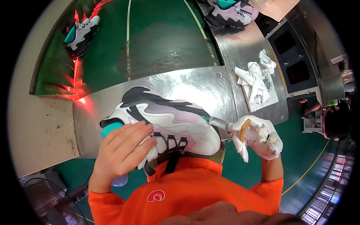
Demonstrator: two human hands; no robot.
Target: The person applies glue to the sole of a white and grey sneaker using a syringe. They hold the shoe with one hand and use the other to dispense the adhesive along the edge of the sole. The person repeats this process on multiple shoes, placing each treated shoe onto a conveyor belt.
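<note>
A white, lilac and black sneaker (180,125) lies on its side in front of me, its toe to the right and its black sole edge away from me. A teal insert shows at its heel end. My left hand (123,148), bare, is closed over the sneaker near the ankle opening and laces. My right hand (258,138), in a white glove, is closed on a clear syringe-like tube (220,123). The tube's teal tip touches or nearly touches the toe edge; I cannot tell which. A curved tan piece (245,129) shows at the glove's fingers.
A metal ledge (93,131) runs under the sneaker, beside a green conveyor belt (165,41). Another sneaker (84,35) stands on the belt at far left, near red-lit flaps. More sneakers (228,17) sit at far right. White cloths (255,80) lie on a board. A fan (48,204) stands lower left.
</note>
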